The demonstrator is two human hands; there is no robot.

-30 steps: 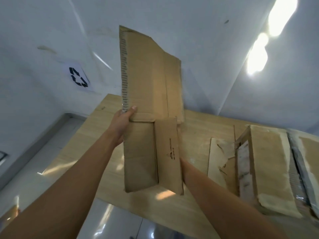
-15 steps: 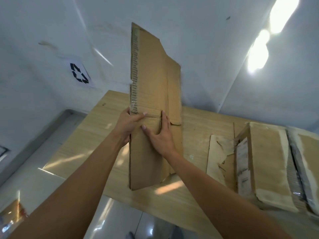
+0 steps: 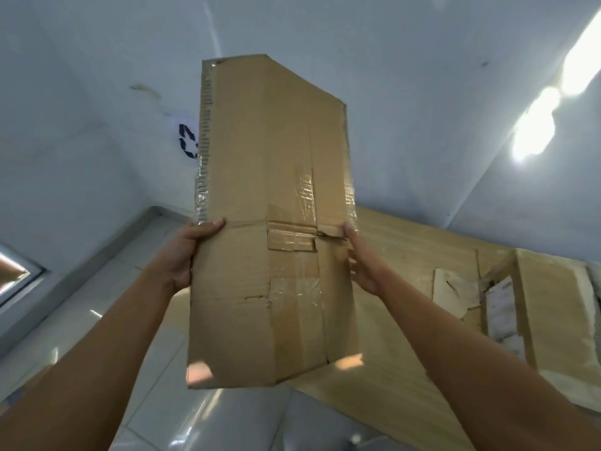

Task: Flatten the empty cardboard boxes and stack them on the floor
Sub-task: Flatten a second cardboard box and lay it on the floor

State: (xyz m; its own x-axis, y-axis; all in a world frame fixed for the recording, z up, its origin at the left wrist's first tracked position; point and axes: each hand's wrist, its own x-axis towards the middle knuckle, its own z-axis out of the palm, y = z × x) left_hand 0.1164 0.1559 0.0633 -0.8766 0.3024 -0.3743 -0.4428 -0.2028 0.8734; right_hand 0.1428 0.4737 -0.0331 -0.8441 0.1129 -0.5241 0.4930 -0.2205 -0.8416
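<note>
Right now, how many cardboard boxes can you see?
2 clearly. One flattened box is held up between the left hand and right hand. Another box lies on the wooden table at right. More cardboard at the right edge may be hidden.

One head-worn wide-angle view looks forward, seemingly tilted upward, close on the wall (image 3: 406, 76).
</note>
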